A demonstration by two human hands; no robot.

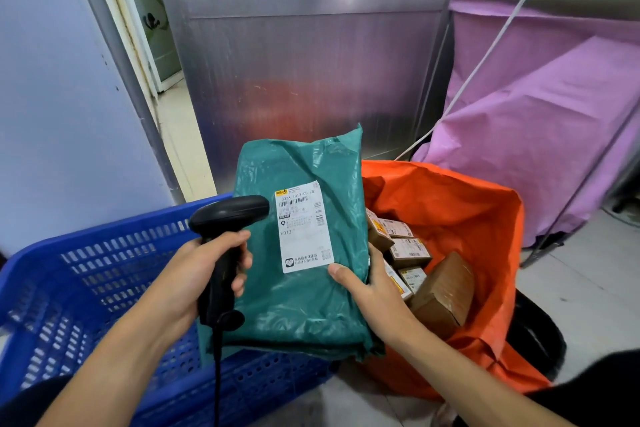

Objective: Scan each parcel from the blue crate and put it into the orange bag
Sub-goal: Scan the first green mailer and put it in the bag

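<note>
Green plastic fills the middle of the scene: a soft mailer parcel [298,253] held upright between the blue crate [86,274] on the left and the orange bag [467,211] on the right. The person's right hand [367,291] grips its lower right edge, thumb pressed on the front just beside the white shipping label [303,227], fingers curled behind. The left hand [204,270] is wrapped around the handle of a black barcode scanner [225,246], its head just beside the label's top left corner and its cable trailing down.

This looks like the scanning step, with the label turned toward the scanner. Once the code reads, the next move calls for swinging the parcel right and lowering it through the bag's open mouth, onto the small cardboard boxes [415,263] already inside. Being floppy, the mailer may sag or catch on the bag's rim.
</note>
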